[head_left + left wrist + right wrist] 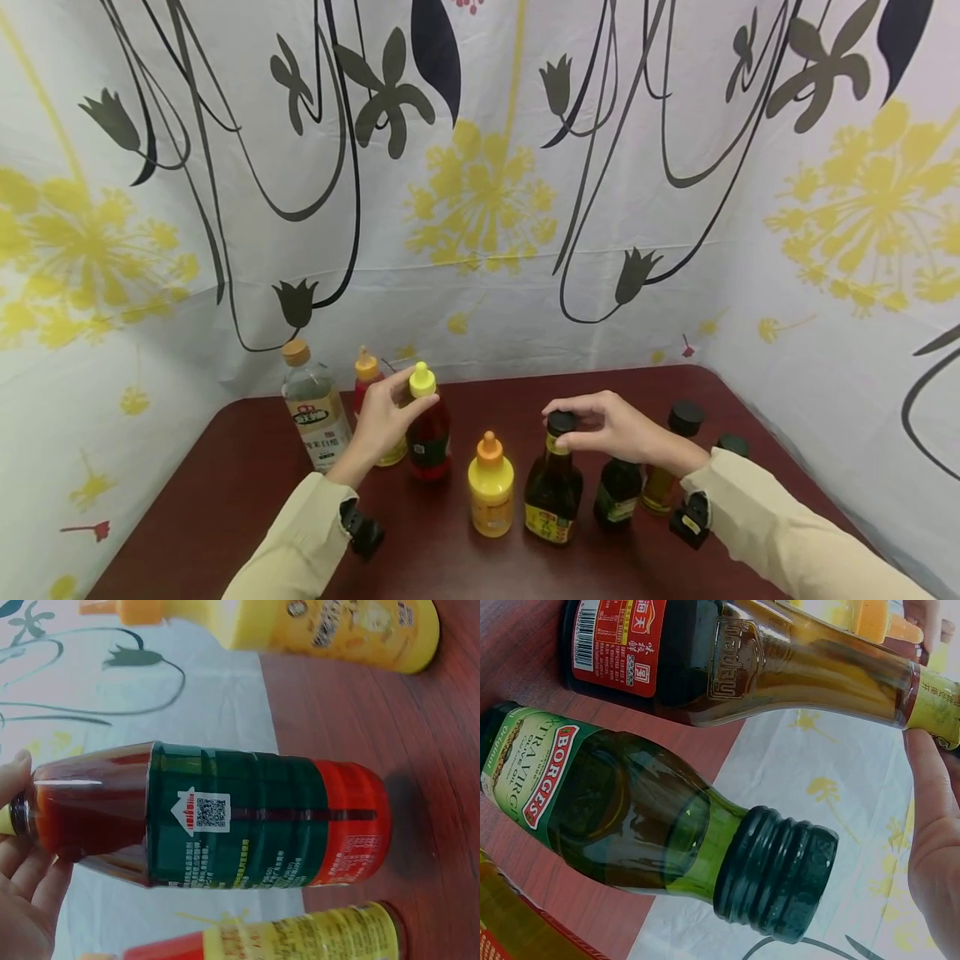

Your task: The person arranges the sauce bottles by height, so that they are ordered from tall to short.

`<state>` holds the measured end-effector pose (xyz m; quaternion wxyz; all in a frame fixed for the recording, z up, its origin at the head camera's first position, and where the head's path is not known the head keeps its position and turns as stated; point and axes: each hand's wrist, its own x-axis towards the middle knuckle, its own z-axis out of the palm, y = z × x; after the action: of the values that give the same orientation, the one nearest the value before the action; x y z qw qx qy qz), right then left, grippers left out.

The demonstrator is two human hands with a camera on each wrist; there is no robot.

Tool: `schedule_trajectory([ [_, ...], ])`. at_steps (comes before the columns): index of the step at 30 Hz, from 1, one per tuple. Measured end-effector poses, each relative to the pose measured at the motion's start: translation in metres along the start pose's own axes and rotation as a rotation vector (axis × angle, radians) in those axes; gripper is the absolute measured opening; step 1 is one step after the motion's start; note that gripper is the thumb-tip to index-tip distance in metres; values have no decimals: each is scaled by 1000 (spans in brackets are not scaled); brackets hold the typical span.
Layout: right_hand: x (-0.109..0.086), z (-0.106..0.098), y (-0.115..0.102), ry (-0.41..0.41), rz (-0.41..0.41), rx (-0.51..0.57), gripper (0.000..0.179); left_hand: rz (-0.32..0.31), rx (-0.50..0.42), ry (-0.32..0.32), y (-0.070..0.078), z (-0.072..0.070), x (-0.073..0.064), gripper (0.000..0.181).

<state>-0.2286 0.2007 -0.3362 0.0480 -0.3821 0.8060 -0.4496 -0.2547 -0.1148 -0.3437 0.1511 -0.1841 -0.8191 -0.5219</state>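
My left hand [378, 421] grips the neck of a dark red sauce bottle [430, 437] under its yellow cap. In the left wrist view this bottle [240, 817] shows a green label with a QR code. My right hand [622, 427] pinches a soy sauce bottle [553, 492] at its black cap and neck. Its red and white label and embossed glass face the right wrist camera, where the soy sauce bottle [731, 667] lies across the top. Between the two held bottles stands a yellow squeeze bottle [491, 492] with an orange nozzle.
A green olive oil bottle [618, 492] stands right of the soy sauce, with an oil bottle [660, 487] and more dark caps beyond. At left are a clear vinegar bottle [315, 408] and a red squeeze bottle [367, 371]. Patterned cloth [480, 317] hangs behind the dark red table [225, 500].
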Motion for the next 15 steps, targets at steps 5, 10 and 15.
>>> schedule_trajectory([
  [5, -1, 0, 0, 1, -5, 13, 38, -5, 11, 0, -16, 4, 8, 53],
  [10, -1, 0, -1, 0, -4, 28, 38, -35, -26, 0, -20, 8, 14, 52],
  [15, -1, -1, -2, 1, -5, 21, 37, -39, -24, 6, -25, 13, 20, 51],
])
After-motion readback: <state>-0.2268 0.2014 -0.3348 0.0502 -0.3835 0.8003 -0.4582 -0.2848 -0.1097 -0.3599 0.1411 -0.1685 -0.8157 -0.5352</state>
